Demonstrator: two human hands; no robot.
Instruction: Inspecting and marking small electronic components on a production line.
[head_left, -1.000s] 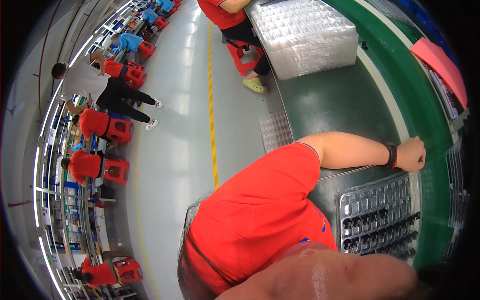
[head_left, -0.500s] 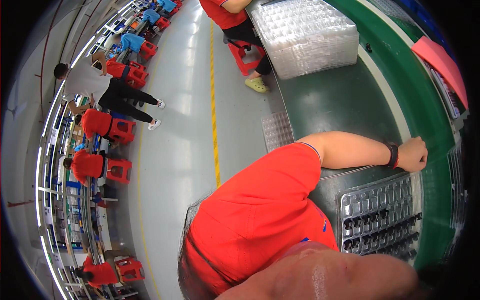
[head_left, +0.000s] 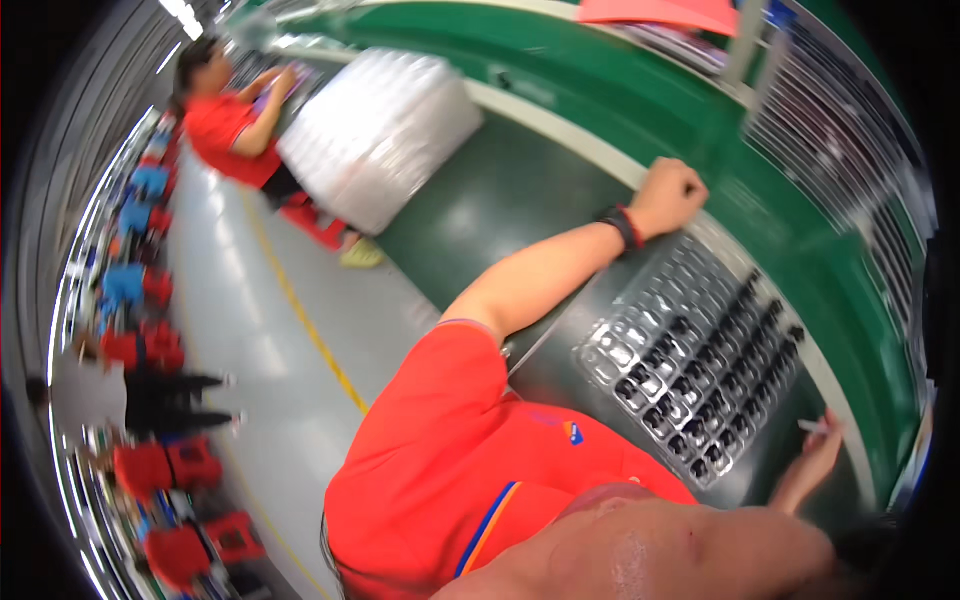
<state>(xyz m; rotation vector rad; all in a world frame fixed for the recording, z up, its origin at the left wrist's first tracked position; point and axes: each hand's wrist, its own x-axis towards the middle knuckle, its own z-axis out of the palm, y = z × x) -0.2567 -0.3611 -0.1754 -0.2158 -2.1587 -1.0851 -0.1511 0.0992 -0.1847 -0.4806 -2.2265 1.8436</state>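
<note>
My left hand [head_left: 668, 197], with a dark band on its wrist, is closed at the pale rail by the green belt. Its fingers are curled, and anything inside them is hidden. Below it on the dark green table lies a clear plastic tray [head_left: 620, 350] with rows of pockets. Small black parts [head_left: 708, 405] fill many of these; the pockets nearest my left forearm look bare. At the lower right, beyond the tray's other side, my right hand [head_left: 822, 455] pinches a small pale thing [head_left: 812, 426], too blurred to name.
A tall stack of clear trays [head_left: 380, 130] stands farther along the table, with a seated person [head_left: 235, 125] beside it. The green belt [head_left: 800, 270] runs behind the rail. Beyond it are a slatted rack [head_left: 830, 130] and a pink sheet [head_left: 660, 12]. A yellow line [head_left: 300, 310] marks the floor.
The view has swung round, so the tray stack and aisle sit farther left. My right hand with the pale thing has come into view, and more of the tray shows.
</note>
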